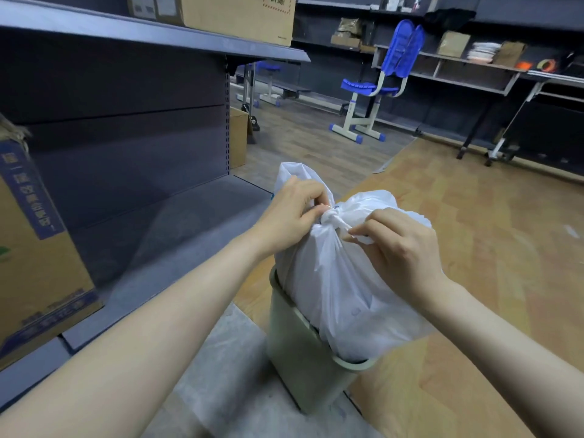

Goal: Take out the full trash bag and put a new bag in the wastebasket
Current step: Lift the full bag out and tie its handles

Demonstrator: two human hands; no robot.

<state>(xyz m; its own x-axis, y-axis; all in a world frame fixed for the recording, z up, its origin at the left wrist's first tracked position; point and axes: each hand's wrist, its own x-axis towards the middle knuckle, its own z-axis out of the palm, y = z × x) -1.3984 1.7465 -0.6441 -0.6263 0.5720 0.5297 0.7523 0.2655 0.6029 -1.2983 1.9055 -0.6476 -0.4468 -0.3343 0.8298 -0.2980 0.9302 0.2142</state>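
Note:
A full white trash bag stands in a pale green wastebasket on the floor in front of me. The bag's top is gathered into a knot at its neck. My left hand pinches one loose end of the bag on the left of the knot. My right hand pinches the other end on the right. Loose plastic flares up behind both hands. The bag's lower part is hidden inside the basket.
A dark grey shelf unit runs along the left, with a cardboard box on its low shelf. A blue chair and desks stand at the back. Wooden floor lies to the right.

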